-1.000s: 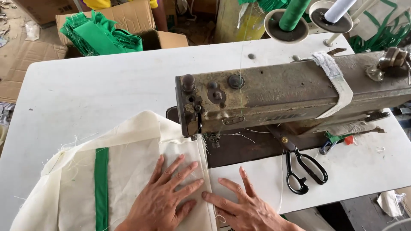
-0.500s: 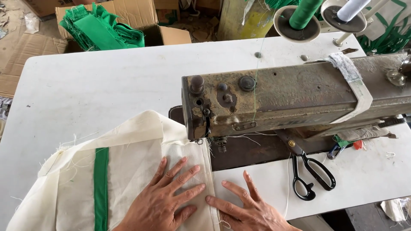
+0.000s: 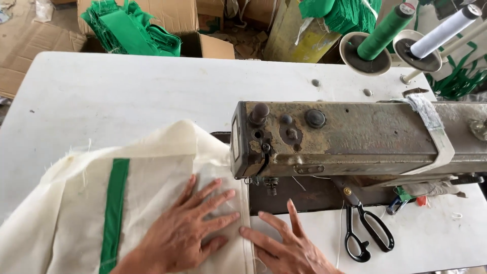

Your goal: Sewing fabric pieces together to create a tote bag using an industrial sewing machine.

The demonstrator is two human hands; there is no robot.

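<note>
Both hands are flat on the work, nothing clamped. The left hand lies palm down on the cream fabric, fingers spread wide and pointing up toward the needle area. The right hand sits just beside it, also open and flat, its index finger running along the fabric's right edge while the other fingers rest on the white table.

The fabric lies on the table's near left, bunched up into a soft ridge against the head of the old, worn sewing machine, with a green strip running down it well left of the hands. It looks light, limp and a little loosely woven, with fraying threads at the edges, so I'd judge it wrinkles and slides easily; flat palms close to the seam edge are the sensible hold, not a pinch.

Further out, black-handled scissors lie on the table under the machine arm, right of the right hand. Behind the machine stand a green thread cone and a white thread cone, and a cardboard box holds green strips.

The needle and presser foot sit in shadow under the machine head and are hard to make out. Both wrists are cut off by the lower edge.
</note>
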